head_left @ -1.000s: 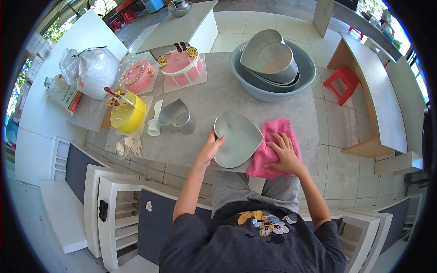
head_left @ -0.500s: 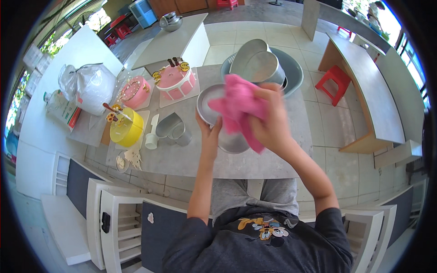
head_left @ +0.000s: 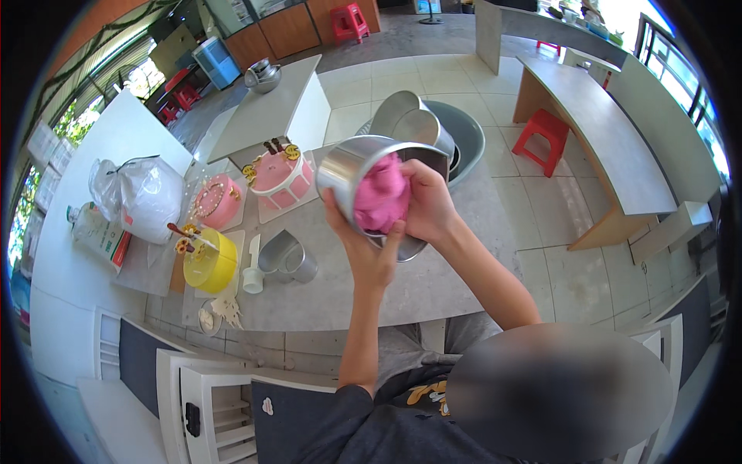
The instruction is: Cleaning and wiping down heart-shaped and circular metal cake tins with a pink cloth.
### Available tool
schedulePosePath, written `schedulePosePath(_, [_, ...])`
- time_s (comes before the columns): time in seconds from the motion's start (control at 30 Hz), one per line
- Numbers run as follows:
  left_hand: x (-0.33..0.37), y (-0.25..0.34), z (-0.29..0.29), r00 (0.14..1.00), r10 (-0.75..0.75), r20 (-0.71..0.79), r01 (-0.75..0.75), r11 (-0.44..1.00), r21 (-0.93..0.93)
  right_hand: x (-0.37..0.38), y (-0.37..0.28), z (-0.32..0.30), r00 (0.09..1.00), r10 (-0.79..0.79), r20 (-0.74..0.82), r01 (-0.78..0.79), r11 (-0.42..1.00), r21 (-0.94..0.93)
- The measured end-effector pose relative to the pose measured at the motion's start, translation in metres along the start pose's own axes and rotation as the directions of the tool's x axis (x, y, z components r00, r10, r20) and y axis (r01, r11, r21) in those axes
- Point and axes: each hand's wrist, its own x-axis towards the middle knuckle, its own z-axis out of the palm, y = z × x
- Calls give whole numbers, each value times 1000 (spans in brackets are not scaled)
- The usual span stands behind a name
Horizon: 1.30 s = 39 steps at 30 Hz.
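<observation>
Moved since earlier: both hands have lifted the metal cake tin [head_left: 363, 174] off the surface and tipped its open side toward the person; the cloth has gone from outside the tin to inside it.
Left hand [head_left: 369, 247]: fingers curled around the tin's lower wall, gripping it from beneath.
Right hand [head_left: 427, 203]: fingers bunched around the pink cloth [head_left: 380, 198], pressing it into the tin's inside.
Tin: held in the air above the grey surface [head_left: 433, 286], tilted.
Near behind: grey tub [head_left: 468, 135] holding more tins.
Left of the hands: pink cake [head_left: 280, 176], smaller pink cake [head_left: 214, 201], yellow cake [head_left: 210, 261], heart-shaped tin [head_left: 287, 257] lying on the surface.
Far left: white plastic bag [head_left: 139, 195].
</observation>
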Motion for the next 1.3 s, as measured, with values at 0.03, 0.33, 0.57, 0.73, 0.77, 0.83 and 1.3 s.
schedulePosePath(0.03, [3, 2, 3, 1000, -19, 9, 19, 995, -102, -5, -4, 0, 1000, -22, -6, 22, 1000, -12])
schedulePosePath(0.33, [-16, -2, 20, 994, 94, -57, -90, 994, 64, -8, 26, -7, 637, -461, -617, 411, 881, -235])
schedulePosePath(0.57, [-16, 3, -2, 980, -57, 189, 63, 998, -24, -22, 2, -6, 984, -138, -115, 112, 971, -212])
schedulePosePath(0.73, [-20, 6, -10, 983, -94, 158, 105, 992, -65, -18, 14, 4, 887, -429, 169, 334, 345, -877])
schedulePosePath(0.77, [-20, 3, -8, 982, -102, 160, 114, 991, -65, -15, 17, 1, 889, -429, 160, 327, 349, -878])
schedulePosePath(0.83, [-18, 3, 0, 993, -65, 97, 82, 981, -177, -13, 21, -3, 835, -519, 184, 374, 289, -881])
schedulePosePath(1.3, [-16, 2, 8, 994, 62, -92, -67, 996, -53, -9, 19, 15, 838, -510, 195, 388, 303, -871])
